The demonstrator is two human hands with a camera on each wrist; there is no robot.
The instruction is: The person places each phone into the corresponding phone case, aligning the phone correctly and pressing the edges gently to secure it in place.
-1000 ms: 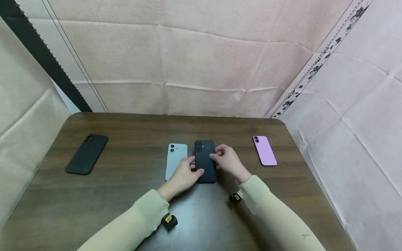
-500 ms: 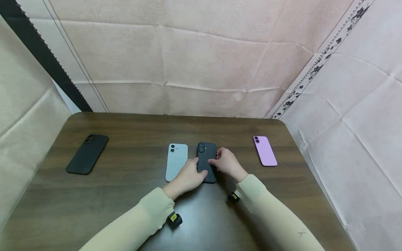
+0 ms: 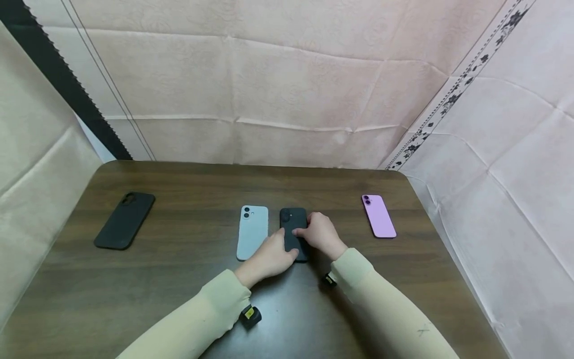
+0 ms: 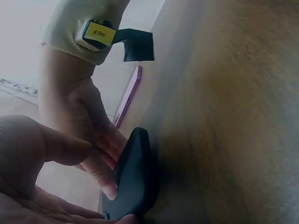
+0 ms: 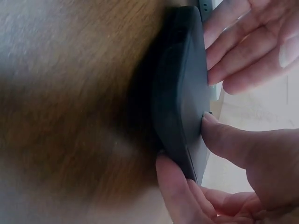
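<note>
A dark, smartphone-shaped black phone (image 3: 292, 223) with a camera cluster at its top end is in the middle of the table. My right hand (image 3: 322, 235) pinches its right edge, thumb on the upper face and fingers curled at the edge, as the right wrist view shows. My left hand (image 3: 271, 255) is at the opposite long edge, its relaxed fingers (image 5: 240, 49) alongside and its thumb raised off the face. In the left wrist view the phone (image 4: 133, 172) lies tilted close over the wood. Just left of it lies a light blue phone (image 3: 251, 227), back up.
A purple phone (image 3: 378, 216) lies at the right of the brown table (image 3: 179, 294). Toward the left is a larger black phone or case (image 3: 124, 222), set at a slant. Pale cloth (image 3: 287, 89) hangs behind the table and along both sides.
The black phone has shifted slightly toward me and its far end has come lower. My left hand has moved a little right, and my right hand a little left with the phone.
</note>
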